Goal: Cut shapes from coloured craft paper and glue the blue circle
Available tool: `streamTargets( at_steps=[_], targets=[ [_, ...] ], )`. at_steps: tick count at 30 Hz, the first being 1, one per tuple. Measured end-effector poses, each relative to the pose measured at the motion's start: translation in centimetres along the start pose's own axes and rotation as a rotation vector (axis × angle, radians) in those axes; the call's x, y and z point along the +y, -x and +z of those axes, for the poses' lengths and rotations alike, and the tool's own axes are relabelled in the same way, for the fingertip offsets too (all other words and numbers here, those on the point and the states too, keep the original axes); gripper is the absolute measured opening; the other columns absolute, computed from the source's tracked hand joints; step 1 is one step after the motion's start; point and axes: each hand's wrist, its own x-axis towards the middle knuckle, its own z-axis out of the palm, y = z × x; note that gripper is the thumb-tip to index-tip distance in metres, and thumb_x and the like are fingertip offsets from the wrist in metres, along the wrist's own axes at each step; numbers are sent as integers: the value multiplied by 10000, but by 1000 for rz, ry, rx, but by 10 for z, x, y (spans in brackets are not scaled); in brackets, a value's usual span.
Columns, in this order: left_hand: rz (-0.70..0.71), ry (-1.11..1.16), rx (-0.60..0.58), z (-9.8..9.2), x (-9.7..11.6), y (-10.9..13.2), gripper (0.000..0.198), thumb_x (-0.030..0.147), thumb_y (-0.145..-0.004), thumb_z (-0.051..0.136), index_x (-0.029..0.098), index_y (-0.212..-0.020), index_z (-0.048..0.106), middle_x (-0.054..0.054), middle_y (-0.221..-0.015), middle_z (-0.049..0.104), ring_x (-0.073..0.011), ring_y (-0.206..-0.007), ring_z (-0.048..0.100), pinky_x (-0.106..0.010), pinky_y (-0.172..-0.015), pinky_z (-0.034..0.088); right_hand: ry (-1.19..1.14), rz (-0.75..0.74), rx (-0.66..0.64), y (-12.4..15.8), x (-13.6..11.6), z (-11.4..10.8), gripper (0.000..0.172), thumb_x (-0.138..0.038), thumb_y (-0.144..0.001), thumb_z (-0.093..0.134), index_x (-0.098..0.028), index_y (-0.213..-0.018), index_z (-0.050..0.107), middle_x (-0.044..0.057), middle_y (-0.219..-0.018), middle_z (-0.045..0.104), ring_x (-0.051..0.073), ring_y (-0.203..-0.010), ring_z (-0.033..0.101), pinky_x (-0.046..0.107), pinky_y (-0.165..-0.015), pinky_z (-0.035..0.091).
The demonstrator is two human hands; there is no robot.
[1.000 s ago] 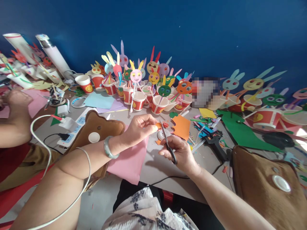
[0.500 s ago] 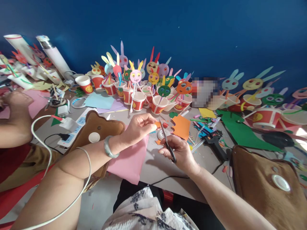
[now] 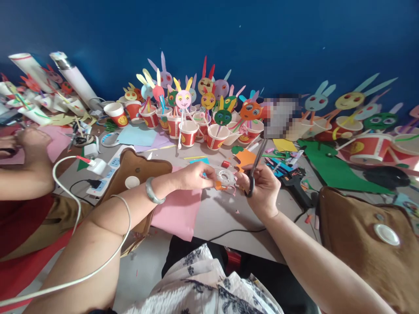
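My left hand (image 3: 196,175) is low over the table, its fingertips pinched on a small orange paper piece (image 3: 218,185) beside a white tape roll (image 3: 225,176). My right hand (image 3: 262,188) is closed round the black handles of a pair of scissors (image 3: 256,163), whose blades point up and away from the orange piece. A pink paper sheet (image 3: 176,211) lies under my left wrist. An orange paper sheet (image 3: 245,158) lies just behind my hands.
Rows of red-and-white paper cups with paper rabbit faces (image 3: 190,131) stand along the blue wall. A brown plush bag (image 3: 137,174) lies at left, another (image 3: 366,244) at right. A black glue gun (image 3: 294,185), green paper (image 3: 330,170) and a power strip (image 3: 104,174) lie nearby. Another person's arm (image 3: 22,174) rests at left.
Both hands have dropped toward the table. The scissors have left the orange piece and swung upward, blades now pointing away. My left hand has brought the piece down next to the tape roll.
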Motion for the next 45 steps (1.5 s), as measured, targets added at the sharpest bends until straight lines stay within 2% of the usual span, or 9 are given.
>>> streamTargets(
  at_steps=[2, 5, 8, 13, 19, 25, 30, 37, 45],
  targets=[
    [58, -178, -80, 3, -3, 2, 48, 163, -737, 653, 164, -695, 676, -10, -722, 665, -133, -671, 560, -256, -645, 413, 18, 0, -13, -1, 0, 1, 439, -553, -692, 848, -211, -879, 645, -17, -640, 624, 108, -453, 503, 246, -423, 393],
    [129, -443, -144, 7, -4, 5, 113, 98, -735, 622, 162, -642, 620, -22, -798, 663, -160, -792, 577, -308, -799, 401, 57, 4, -57, 0, -2, 4, 413, -527, -681, 856, -209, -852, 655, -20, -620, 602, 125, -515, 539, 248, -473, 432],
    [103, -592, -197, 6, -3, 8, 200, 151, -805, 619, 149, -612, 567, -43, -877, 642, -192, -908, 577, -386, -952, 344, 81, 6, -112, 3, -5, 6, 390, -511, -682, 852, -213, -829, 648, -29, -572, 581, 131, -524, 541, 247, -485, 436],
    [38, -706, -251, -2, -1, 10, 224, 222, -835, 633, 142, -635, 572, -55, -916, 586, -205, -933, 553, -411, -998, 316, 137, -61, -223, 8, -10, 7, 284, -429, -747, 796, -221, -840, 626, -21, -572, 636, 129, -504, 553, 255, -515, 457],
    [35, -762, -209, -7, -1, 11, 97, 138, -829, 560, 156, -738, 585, -46, -897, 597, -199, -904, 551, -391, -973, 341, 298, -276, -240, 11, -13, 7, 101, -252, -755, 689, -231, -822, 616, -42, -563, 619, 110, -486, 511, 251, -549, 460],
    [41, -826, -178, -11, 6, 13, 134, 84, -847, 485, 169, -790, 571, -33, -751, 614, -186, -766, 554, -335, -818, 387, 301, -270, -212, 12, -12, 8, 114, -268, -759, 682, -228, -837, 609, -17, -621, 671, 127, -523, 587, 256, -573, 486],
    [-54, -809, -304, -17, 15, 14, 119, 151, -844, 556, 181, -920, 641, -15, -733, 644, -148, -609, 504, -282, -585, 308, 319, -241, -161, 10, -13, 8, 106, -274, -763, 677, -229, -835, 614, -18, -611, 668, 136, -523, 615, 251, -553, 474],
    [-9, -770, -523, -24, 14, 13, 330, 191, -886, 538, 280, -1125, 747, -19, -780, 718, -142, -620, 548, -257, -563, 320, 349, -251, -103, 8, -13, 10, 84, -249, -761, 662, -231, -826, 610, -25, -596, 659, 137, -518, 608, 252, -562, 478],
    [-19, -848, -607, -32, 27, 17, 216, 137, -806, 541, 172, -682, 715, -15, -583, 605, -112, -477, 311, -290, -512, 252, 379, -262, -95, 10, -12, 12, 80, -237, -769, 672, -236, -818, 609, -24, -604, 671, 145, -535, 613, 266, -587, 493]
  ],
)
